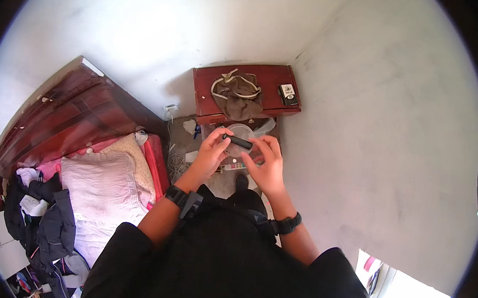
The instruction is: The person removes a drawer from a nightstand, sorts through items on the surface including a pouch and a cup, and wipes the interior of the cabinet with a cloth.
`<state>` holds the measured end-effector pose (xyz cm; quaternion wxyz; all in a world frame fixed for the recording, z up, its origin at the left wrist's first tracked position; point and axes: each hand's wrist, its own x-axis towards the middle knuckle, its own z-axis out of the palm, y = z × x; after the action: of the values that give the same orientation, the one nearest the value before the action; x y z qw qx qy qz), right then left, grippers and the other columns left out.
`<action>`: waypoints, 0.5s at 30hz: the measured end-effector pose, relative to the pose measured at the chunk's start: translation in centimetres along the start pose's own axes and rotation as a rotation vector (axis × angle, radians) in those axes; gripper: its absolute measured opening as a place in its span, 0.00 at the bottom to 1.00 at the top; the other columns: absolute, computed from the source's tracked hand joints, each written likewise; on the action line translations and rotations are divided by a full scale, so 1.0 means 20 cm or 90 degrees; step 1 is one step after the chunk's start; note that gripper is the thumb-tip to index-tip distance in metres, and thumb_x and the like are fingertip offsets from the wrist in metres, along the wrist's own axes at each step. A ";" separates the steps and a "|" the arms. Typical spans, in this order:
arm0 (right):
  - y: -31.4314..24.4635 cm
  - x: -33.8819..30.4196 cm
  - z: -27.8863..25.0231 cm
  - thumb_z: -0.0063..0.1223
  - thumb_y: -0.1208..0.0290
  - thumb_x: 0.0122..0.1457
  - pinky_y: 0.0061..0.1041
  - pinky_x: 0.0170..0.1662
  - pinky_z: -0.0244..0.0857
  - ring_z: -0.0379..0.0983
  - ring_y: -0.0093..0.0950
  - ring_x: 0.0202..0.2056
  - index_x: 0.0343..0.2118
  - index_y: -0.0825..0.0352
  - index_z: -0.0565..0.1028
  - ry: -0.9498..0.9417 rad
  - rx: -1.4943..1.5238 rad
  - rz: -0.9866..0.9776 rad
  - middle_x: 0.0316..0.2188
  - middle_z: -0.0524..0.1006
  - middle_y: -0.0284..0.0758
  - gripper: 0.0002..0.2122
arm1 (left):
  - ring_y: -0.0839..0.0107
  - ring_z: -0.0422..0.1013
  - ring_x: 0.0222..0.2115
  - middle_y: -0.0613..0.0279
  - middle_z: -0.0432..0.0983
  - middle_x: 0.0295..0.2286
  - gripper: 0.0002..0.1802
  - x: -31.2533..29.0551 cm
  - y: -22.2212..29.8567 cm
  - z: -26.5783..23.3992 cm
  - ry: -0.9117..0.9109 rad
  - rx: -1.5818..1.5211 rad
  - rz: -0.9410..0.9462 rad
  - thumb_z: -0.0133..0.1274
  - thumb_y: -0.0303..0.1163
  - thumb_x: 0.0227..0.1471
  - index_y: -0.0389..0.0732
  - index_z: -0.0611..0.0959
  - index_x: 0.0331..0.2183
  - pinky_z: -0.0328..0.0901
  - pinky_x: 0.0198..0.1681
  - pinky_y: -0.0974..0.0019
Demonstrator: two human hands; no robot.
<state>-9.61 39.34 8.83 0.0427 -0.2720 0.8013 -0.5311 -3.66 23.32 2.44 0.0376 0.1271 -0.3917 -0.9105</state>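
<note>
A short black cylinder (238,142), its exact kind too small to make out, is held level in front of me. My left hand (211,155) is closed on its left end, pinching it between thumb and fingers. Beside its right end is my right hand (269,170), open, with thumb and index finger apart; the index fingertip is at or very near that end. Beneath the hands, an open drawer (210,130) of the dark red nightstand (204,94) shows a round clear plastic container (235,130) and small items, partly hidden by my fingers.
A brown drawstring bag (239,99) and a small black-and-white box (289,94) lie on the nightstand. White cable (178,164) coils on the floor beside the bed. The bed (100,189) with pillows and a dark jacket (58,230) fills the left; a wall (384,131) stands right.
</note>
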 end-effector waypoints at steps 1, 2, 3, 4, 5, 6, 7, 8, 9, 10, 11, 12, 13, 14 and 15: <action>-0.05 0.01 0.03 0.63 0.76 0.47 0.22 0.33 0.70 0.73 0.25 0.33 0.42 0.67 0.75 0.005 -0.002 -0.008 0.40 0.68 0.35 0.17 | 0.83 0.66 0.35 0.72 0.66 0.36 0.08 -0.02 0.04 -0.02 -0.001 -0.019 0.013 0.48 0.29 0.59 0.44 0.74 0.42 0.63 0.36 0.75; -0.09 0.01 0.05 0.64 0.74 0.45 0.24 0.33 0.70 0.73 0.27 0.32 0.40 0.66 0.76 -0.003 -0.083 -0.006 0.39 0.68 0.34 0.16 | 0.82 0.66 0.36 0.72 0.66 0.36 0.08 -0.04 0.07 -0.04 -0.001 -0.039 0.025 0.48 0.29 0.60 0.44 0.74 0.42 0.63 0.36 0.75; -0.13 0.02 0.08 0.64 0.71 0.44 0.27 0.32 0.70 0.73 0.29 0.32 0.38 0.65 0.76 -0.012 -0.164 -0.004 0.39 0.69 0.33 0.16 | 0.82 0.66 0.36 0.72 0.67 0.37 0.08 -0.06 0.09 -0.06 -0.007 -0.044 0.038 0.48 0.29 0.59 0.45 0.73 0.42 0.62 0.37 0.76; -0.16 0.03 0.12 0.64 0.71 0.44 0.27 0.32 0.70 0.73 0.29 0.32 0.38 0.65 0.76 -0.016 -0.169 -0.007 0.39 0.69 0.33 0.16 | 0.82 0.66 0.36 0.72 0.67 0.37 0.08 -0.08 0.10 -0.10 -0.008 -0.051 0.041 0.48 0.29 0.59 0.45 0.73 0.42 0.62 0.37 0.76; -0.19 0.04 0.16 0.64 0.69 0.44 0.29 0.32 0.69 0.72 0.31 0.32 0.36 0.64 0.76 -0.021 -0.203 0.006 0.38 0.69 0.32 0.14 | 0.82 0.66 0.36 0.73 0.67 0.36 0.08 -0.10 0.11 -0.14 -0.002 -0.063 0.041 0.48 0.30 0.59 0.45 0.73 0.42 0.61 0.36 0.77; -0.22 0.05 0.21 0.63 0.68 0.43 0.31 0.32 0.69 0.71 0.32 0.33 0.33 0.64 0.76 -0.028 -0.236 0.019 0.37 0.69 0.32 0.13 | 0.83 0.65 0.35 0.73 0.67 0.36 0.08 -0.12 0.12 -0.18 0.004 -0.076 0.040 0.48 0.30 0.59 0.46 0.73 0.43 0.60 0.35 0.78; -0.24 0.06 0.24 0.63 0.68 0.43 0.31 0.32 0.69 0.71 0.32 0.33 0.33 0.64 0.76 -0.031 -0.239 0.019 0.37 0.69 0.32 0.13 | 0.83 0.65 0.35 0.73 0.67 0.36 0.08 -0.14 0.13 -0.21 0.005 -0.079 0.041 0.48 0.30 0.59 0.46 0.73 0.43 0.60 0.35 0.78; -0.27 0.06 0.27 0.63 0.70 0.43 0.31 0.33 0.68 0.71 0.33 0.35 0.32 0.64 0.76 0.004 -0.260 -0.038 0.37 0.69 0.33 0.12 | 0.84 0.64 0.35 0.74 0.67 0.36 0.09 -0.15 0.14 -0.23 0.010 -0.053 0.054 0.48 0.30 0.60 0.46 0.73 0.43 0.60 0.35 0.78; -0.28 0.07 0.30 0.62 0.71 0.43 0.32 0.34 0.68 0.70 0.34 0.36 0.30 0.65 0.75 0.037 -0.281 -0.094 0.37 0.69 0.34 0.10 | 0.85 0.64 0.34 0.75 0.67 0.35 0.09 -0.17 0.14 -0.25 0.016 -0.028 0.067 0.48 0.31 0.60 0.46 0.73 0.44 0.59 0.34 0.79; -0.31 0.08 0.32 0.62 0.71 0.43 0.32 0.34 0.68 0.70 0.34 0.36 0.30 0.65 0.75 0.033 -0.282 -0.094 0.37 0.69 0.34 0.10 | 0.85 0.64 0.34 0.75 0.67 0.35 0.09 -0.18 0.17 -0.25 0.018 -0.031 0.067 0.48 0.31 0.60 0.46 0.73 0.44 0.59 0.34 0.79; -0.32 0.09 0.34 0.62 0.72 0.44 0.32 0.35 0.68 0.69 0.35 0.38 0.30 0.65 0.75 0.037 -0.274 -0.149 0.37 0.69 0.35 0.10 | 0.85 0.63 0.33 0.75 0.67 0.35 0.10 -0.20 0.19 -0.25 0.036 0.005 0.072 0.47 0.32 0.60 0.47 0.73 0.45 0.59 0.34 0.79; -0.34 0.10 0.36 0.62 0.73 0.44 0.32 0.37 0.67 0.69 0.36 0.40 0.31 0.66 0.75 0.041 -0.264 -0.203 0.37 0.69 0.35 0.10 | 0.86 0.62 0.33 0.75 0.68 0.34 0.11 -0.22 0.22 -0.25 0.053 0.041 0.077 0.47 0.32 0.60 0.47 0.73 0.45 0.58 0.33 0.79; -0.34 0.09 0.38 0.62 0.77 0.44 0.32 0.39 0.66 0.68 0.38 0.40 0.31 0.68 0.75 0.026 -0.199 -0.191 0.38 0.69 0.37 0.10 | 0.86 0.62 0.33 0.75 0.67 0.33 0.12 -0.24 0.24 -0.26 0.056 0.083 0.092 0.46 0.32 0.61 0.47 0.73 0.47 0.59 0.35 0.79; -0.34 0.09 0.39 0.62 0.77 0.44 0.32 0.39 0.66 0.68 0.38 0.40 0.31 0.68 0.75 0.022 -0.200 -0.191 0.38 0.69 0.37 0.10 | 0.86 0.62 0.33 0.75 0.67 0.33 0.12 -0.25 0.26 -0.26 0.059 0.081 0.092 0.46 0.32 0.61 0.47 0.73 0.47 0.59 0.35 0.79; -0.35 0.10 0.40 0.62 0.78 0.44 0.32 0.40 0.66 0.69 0.38 0.40 0.31 0.68 0.75 0.028 -0.159 -0.195 0.38 0.70 0.37 0.10 | 0.86 0.62 0.33 0.74 0.67 0.33 0.13 -0.25 0.29 -0.26 0.066 0.131 0.095 0.46 0.31 0.61 0.46 0.73 0.48 0.59 0.35 0.79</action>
<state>-5.70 29.68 11.99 -0.0899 -0.3824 0.8110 -0.4336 2.37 16.43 4.26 0.1124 0.1479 -0.4886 -0.8525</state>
